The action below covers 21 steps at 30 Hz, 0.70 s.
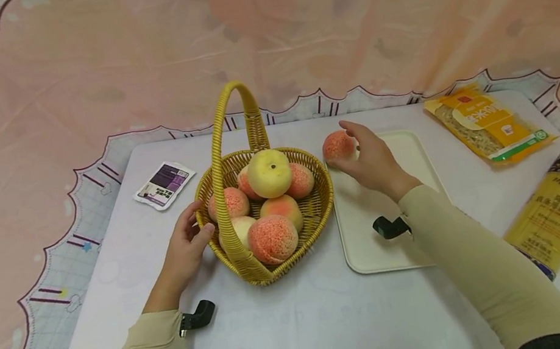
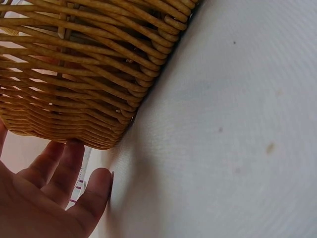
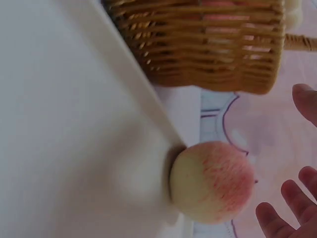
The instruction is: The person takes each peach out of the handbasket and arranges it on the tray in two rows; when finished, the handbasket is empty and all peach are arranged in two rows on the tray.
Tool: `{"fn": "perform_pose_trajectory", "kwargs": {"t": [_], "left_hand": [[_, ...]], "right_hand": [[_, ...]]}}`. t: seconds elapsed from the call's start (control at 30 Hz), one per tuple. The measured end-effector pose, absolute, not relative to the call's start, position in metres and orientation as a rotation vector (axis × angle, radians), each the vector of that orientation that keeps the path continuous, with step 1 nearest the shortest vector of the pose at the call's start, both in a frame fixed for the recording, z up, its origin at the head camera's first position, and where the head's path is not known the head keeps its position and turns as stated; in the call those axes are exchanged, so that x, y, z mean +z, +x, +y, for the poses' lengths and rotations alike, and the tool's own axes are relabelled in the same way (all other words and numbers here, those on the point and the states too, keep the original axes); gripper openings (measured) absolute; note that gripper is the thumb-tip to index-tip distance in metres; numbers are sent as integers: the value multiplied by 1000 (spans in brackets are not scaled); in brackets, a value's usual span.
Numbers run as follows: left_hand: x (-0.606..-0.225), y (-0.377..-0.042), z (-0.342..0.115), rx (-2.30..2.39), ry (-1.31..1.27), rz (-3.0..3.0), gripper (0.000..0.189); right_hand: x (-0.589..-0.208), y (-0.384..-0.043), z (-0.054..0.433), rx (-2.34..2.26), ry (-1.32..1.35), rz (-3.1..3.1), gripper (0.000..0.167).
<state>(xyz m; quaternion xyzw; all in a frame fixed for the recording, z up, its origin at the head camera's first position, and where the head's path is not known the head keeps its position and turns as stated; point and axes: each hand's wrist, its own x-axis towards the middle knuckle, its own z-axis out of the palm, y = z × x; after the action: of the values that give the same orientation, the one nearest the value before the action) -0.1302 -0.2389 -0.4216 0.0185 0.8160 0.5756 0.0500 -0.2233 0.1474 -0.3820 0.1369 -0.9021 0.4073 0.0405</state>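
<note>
A yellow wicker basket [image 1: 322, 210] with a tall handle stands mid-table, filled with several peaches, most blushed red and one pale yellow [image 1: 269, 174] on top. My left hand [image 1: 182, 255] is at the basket's left side. In the left wrist view its fingertips [image 2: 74, 148] reach the woven wall, fingers slightly bent. One red-and-cream peach [image 3: 213, 183] sits at the far left corner of a cream tray [image 1: 381, 250]. Over that corner my right hand [image 1: 375, 164] hovers beside the peach, thumb and fingers spread, with a gap between them and the fruit in the right wrist view.
Behind the basket's left side lies a small white-and-purple packet [image 1: 165, 185]. Toward the right edge are an orange bag of grain [image 1: 488, 124] and a yellow-and-blue packet [image 1: 559, 214]. A patterned pink cloth [image 1: 129, 70] hangs behind the white table [image 1: 286, 346].
</note>
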Motion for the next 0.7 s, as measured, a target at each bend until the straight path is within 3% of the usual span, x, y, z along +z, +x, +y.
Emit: {"fn": "perform_pose_trajectory", "kwargs": {"t": [0.7], "left_hand": [[-422, -130, -239, 1762, 56, 2473, 66]], "right_hand": [[-347, -203, 95, 1230, 882, -2561, 83]]}}
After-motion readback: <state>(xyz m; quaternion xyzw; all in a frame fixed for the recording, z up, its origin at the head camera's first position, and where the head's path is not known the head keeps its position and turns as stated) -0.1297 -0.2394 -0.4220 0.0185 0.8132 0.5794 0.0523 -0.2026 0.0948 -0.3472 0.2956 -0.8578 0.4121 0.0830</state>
